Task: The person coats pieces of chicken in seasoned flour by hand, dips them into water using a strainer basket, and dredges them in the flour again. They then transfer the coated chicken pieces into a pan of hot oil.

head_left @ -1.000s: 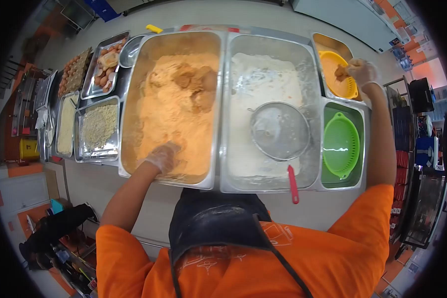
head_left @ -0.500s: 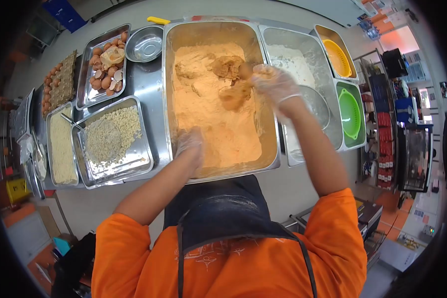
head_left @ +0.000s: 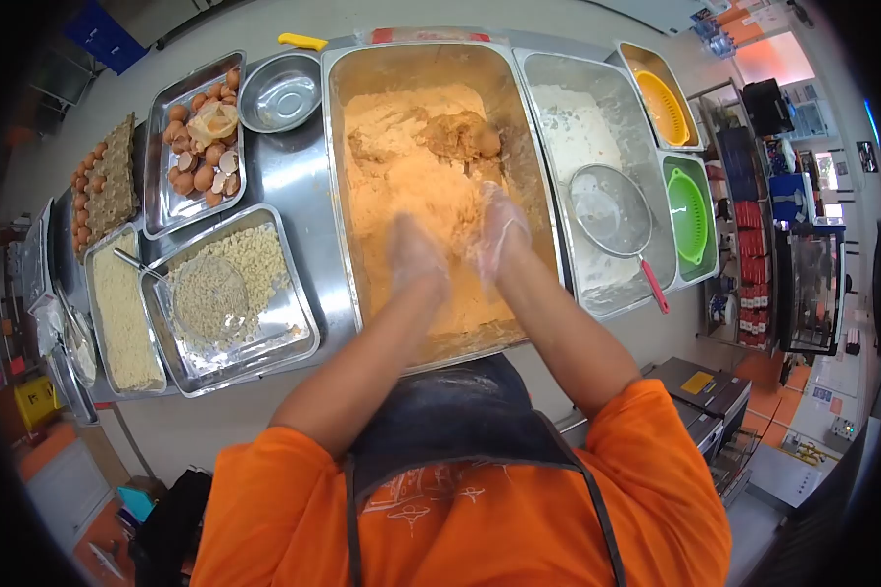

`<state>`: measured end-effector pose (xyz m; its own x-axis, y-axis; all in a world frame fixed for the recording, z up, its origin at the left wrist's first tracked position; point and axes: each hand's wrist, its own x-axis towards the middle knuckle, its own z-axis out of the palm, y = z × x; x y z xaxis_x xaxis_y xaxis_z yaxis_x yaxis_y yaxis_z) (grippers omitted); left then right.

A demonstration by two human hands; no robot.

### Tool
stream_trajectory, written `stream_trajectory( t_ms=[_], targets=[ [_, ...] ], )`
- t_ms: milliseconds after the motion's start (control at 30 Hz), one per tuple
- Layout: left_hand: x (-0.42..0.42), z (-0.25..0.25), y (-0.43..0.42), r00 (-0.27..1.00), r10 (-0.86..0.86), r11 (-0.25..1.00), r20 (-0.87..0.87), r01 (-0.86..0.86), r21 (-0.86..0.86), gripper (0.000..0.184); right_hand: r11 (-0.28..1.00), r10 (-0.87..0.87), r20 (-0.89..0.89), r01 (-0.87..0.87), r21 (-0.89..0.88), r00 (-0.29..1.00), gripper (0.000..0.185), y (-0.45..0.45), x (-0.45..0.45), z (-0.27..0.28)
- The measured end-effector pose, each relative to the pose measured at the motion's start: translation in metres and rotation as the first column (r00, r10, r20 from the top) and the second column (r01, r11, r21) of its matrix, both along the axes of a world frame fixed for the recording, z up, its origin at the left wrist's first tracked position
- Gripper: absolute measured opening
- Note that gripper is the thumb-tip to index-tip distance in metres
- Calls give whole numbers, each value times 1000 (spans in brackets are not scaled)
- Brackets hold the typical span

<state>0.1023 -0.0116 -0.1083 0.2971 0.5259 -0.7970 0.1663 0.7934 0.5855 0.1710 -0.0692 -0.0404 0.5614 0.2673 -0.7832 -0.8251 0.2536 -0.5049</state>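
Observation:
Orange powder (head_left: pixel 382 210) fills much of a deep steel pan (head_left: pixel 546 284) in front of me. My left hand (head_left: pixel 417 254), in a clear plastic glove, is down in the powder near the middle; motion smears its fingers. Opposite it, my gloved right hand (head_left: pixel 502 233) presses along the powder with fingers stretched out, near the pan's right wall. Between and above the hands the powder is heaped and blurred. Clumpy, darker orange-coated pieces (head_left: pixel 455 135) lie at the far end of the pan, beyond both hands.
White flour and a red-handled sieve (head_left: pixel 612 210) sit in the pan on the right. Yellow (head_left: pixel 662 108) and green (head_left: pixel 687 215) baskets stand farther right. Leftward are a steel bowl (head_left: pixel 280 93), a tray of eggshells (head_left: pixel 204 147), an egg carton (head_left: pixel 113 186) and a crumb tray (head_left: pixel 264 254).
My right hand has come down from the coated pieces and the pan's right rim into the powder. My left hand has moved inward from the left wall, closer to it.

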Motion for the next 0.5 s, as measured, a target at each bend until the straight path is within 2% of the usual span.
stream_trajectory(
  t_ms=[33,67,100,133,167,200,233,267,300,333,367,433,467,500],
  targets=[
    [5,37,27,957,-196,975,-214,212,59,41,1000,-7,-6,7,7,1000,44,10,0,1],
    [13,56,45,847,-331,845,-416,462,270,40,897,-86,82,113,-427,993,45,28,-1,1],
    [26,69,63,691,-370,609,-621,685,399,39,777,-107,150,177,-604,983,46,26,10,-15],
    [44,79,82,587,-369,384,-721,802,457,41,612,-114,200,227,-758,973,46,25,20,-30],
    [64,82,100,474,-335,132,-815,880,457,44,791,-68,279,222,-570,958,51,-3,37,-89],
    [88,69,115,513,-291,141,-807,858,495,47,921,-43,369,180,-346,928,55,-17,52,-122],
    [113,50,129,555,-241,146,-796,832,535,51,923,-44,371,181,-341,928,55,-11,64,-125],
    [137,30,149,554,-237,140,-798,832,536,51,799,113,269,74,-597,956,60,2,71,-129],
    [157,9,169,355,-418,78,-836,931,356,59,602,239,123,-48,-797,963,65,14,78,-132],
    [169,-3,178,119,-569,-26,-814,986,162,69,706,119,212,67,-705,970,72,20,79,-130],
    [174,7,171,103,-564,-38,-819,988,151,69,711,107,202,67,-700,974,72,22,86,-116],
    [159,49,147,146,-612,-69,-777,969,236,69,928,114,35,-94,-362,993,74,19,90,-86],
    [151,58,143,121,-613,-85,-781,972,218,69,930,97,17,-85,-358,995,74,14,89,-86],
    [142,66,140,119,-734,-79,-669,963,258,71,861,216,-16,-198,-468,976,75,7,86,-86]
  ],
)
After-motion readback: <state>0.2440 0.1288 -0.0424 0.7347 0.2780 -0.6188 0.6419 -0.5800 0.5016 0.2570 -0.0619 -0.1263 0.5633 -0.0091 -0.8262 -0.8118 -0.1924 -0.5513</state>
